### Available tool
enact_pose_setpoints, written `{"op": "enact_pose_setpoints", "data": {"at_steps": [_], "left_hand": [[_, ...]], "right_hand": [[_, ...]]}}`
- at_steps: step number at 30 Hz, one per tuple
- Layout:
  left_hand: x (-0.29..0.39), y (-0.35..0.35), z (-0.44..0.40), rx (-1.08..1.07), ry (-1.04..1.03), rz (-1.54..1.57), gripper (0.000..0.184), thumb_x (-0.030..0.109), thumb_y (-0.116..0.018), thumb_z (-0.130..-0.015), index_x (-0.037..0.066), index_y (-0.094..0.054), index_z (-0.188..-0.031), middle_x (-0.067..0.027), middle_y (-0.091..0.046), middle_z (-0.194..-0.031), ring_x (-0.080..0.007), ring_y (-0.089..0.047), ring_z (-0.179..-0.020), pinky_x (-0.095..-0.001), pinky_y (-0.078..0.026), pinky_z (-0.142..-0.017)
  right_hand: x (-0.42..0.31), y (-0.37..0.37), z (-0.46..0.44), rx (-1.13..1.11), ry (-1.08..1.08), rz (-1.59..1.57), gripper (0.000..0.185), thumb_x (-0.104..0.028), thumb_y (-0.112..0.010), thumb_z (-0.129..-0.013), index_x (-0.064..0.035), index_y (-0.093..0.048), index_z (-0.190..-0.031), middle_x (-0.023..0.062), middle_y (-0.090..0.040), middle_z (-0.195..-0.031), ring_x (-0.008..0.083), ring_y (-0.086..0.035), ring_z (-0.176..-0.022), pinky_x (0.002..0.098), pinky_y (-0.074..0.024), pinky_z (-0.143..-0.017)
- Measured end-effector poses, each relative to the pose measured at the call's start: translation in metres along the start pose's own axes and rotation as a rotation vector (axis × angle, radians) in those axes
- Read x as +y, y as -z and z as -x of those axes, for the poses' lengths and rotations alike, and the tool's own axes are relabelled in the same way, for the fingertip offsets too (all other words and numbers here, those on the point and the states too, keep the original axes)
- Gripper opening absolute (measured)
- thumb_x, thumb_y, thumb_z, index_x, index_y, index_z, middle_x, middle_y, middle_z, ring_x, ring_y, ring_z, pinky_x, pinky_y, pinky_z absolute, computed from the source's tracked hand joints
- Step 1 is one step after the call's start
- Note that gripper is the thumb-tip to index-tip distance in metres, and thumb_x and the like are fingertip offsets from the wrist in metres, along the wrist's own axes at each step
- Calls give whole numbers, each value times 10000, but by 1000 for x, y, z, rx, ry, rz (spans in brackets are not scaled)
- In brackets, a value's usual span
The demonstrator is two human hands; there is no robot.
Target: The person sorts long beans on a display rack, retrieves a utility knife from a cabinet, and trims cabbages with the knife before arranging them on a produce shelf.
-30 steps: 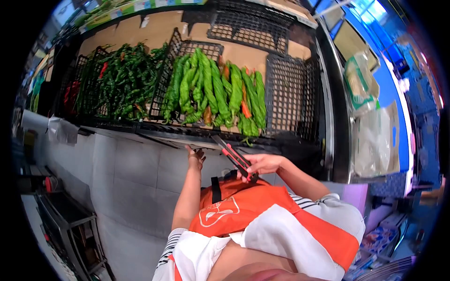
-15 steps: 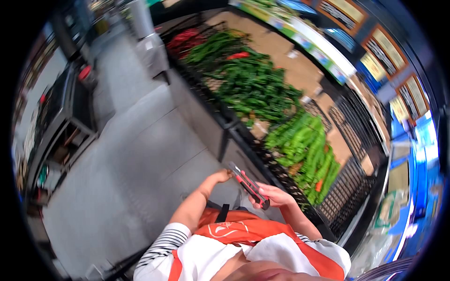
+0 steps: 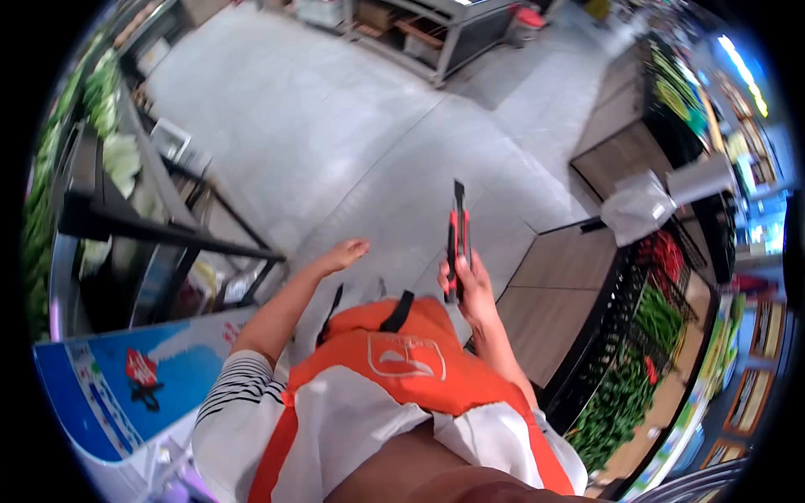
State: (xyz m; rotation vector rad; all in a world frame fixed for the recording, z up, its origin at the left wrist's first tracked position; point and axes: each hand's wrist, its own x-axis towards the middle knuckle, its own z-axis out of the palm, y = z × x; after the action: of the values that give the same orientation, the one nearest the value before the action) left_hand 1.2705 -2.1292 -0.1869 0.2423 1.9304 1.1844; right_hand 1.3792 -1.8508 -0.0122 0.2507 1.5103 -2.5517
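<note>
Right hand [image 3: 474,289] was near frame centre, fingers clamped round the knife [image 3: 459,235], its blade end pointing up-frame over the floor [image 3: 369,134]. Left hand [image 3: 345,252] hung left of centre, fingers bent, whether parted or closed I couldn't tell; green peppers [image 3: 616,411] lay lower right.

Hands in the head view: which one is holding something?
The right hand, closed around the red-and-black cutter. The left hand, held out apart from it, shows no object in its grasp.
</note>
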Motion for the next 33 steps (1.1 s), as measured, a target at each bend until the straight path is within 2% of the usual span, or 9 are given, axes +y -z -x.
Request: {"op": "enact_pose_setpoints", "data": {"at_steps": [8, 19, 24, 25, 26, 27, 29, 31, 33], "left_hand": [[-4, 1, 23, 472, 289, 640, 518, 459, -436, -924, 62, -494, -1253, -43, -587, -1147, -149, -541, -1026, -268, -375, -859], [85, 168, -164, 707, -44, 261, 466, 399, -488, -919, 68, -494, -1246, -149, -590, -1116, -229, -557, -1022, -347, -436, -872], [31, 173, -158, 889, 390, 342, 363, 315, -511, -896, 49, -553, -1139, -163, -602, -1065, -260, -577, -994, -348, -443, -850], [-52, 151, -175, 776, 522, 224, 240, 241, -498, -878, 39, -598, -962, -170, -610, -964, -289, -589, -934, -384, -459, -792], [-122, 118, -173, 641, 353, -552, 209, 194, -471, -859, 32, -589, -799, -174, -611, -830, -327, -595, -824, -427, -464, -737], [-139, 83, -154, 936, 342, -408, 188, 142, -462, -829, 60, -616, -760, -163, -620, -787, -343, -600, -793, -441, -471, -722], [-177, 45, -128, 394, 951, 15, 283, 252, -444, -837, 64, -652, -874, -151, -638, -963, -369, -587, -909, -453, -467, -791], [-150, 36, -107, 472, 1323, 459, 443, 382, -432, -857, 32, -635, -1037, -204, -575, -1137, -355, -544, -1064, -417, -436, -901], [-181, 19, -108, 437, 1345, 581, 497, 446, -472, -848, 48, -609, -1111, -201, -545, -1194, -340, -513, -1123, -399, -415, -933]], "right_hand": [[-6, -44, -196, -433, -120, 100, 226, -282, -429, -968, -62, -420, -1020, 48, -529, -784, 112, -480, -612, 230, -381, -564], [-66, -46, -457, -541, -529, 281, 412, -381, -452, -947, 22, -527, -989, 40, -543, -662, 101, -489, -506, 220, -377, -469], [-44, -85, -557, -673, -787, 324, 466, -455, -410, -939, -20, -525, -821, 50, -489, -545, 138, -435, -426, 235, -330, -396], [-39, -100, -573, -695, -833, 305, 459, -450, -414, -939, -20, -525, -823, 49, -483, -542, 138, -429, -423, 234, -327, -395], [-33, -113, -586, -708, -877, 284, 452, -445, -418, -938, -21, -525, -825, 48, -477, -540, 139, -424, -420, 234, -323, -394], [-23, -125, -601, -728, -926, 238, 420, -417, -431, -937, -19, -524, -844, 51, -465, -549, 142, -400, -423, 246, -311, -397], [-7, -157, -628, -749, -968, 167, 399, -397, -437, -938, -16, -522, -855, 59, -465, -562, 143, -387, -432, 251, -307, -404], [6, -187, -667, -738, -1014, 88, 349, -346, -449, -939, -4, -513, -903, 70, -474, -592, 144, -366, -446, 251, -296, -420], [23, -215, -714, -713, -1014, 60, 333, -322, -470, -932, 8, -506, -940, 78, -497, -623, 144, -398, -467, 242, -317, -432]]}}
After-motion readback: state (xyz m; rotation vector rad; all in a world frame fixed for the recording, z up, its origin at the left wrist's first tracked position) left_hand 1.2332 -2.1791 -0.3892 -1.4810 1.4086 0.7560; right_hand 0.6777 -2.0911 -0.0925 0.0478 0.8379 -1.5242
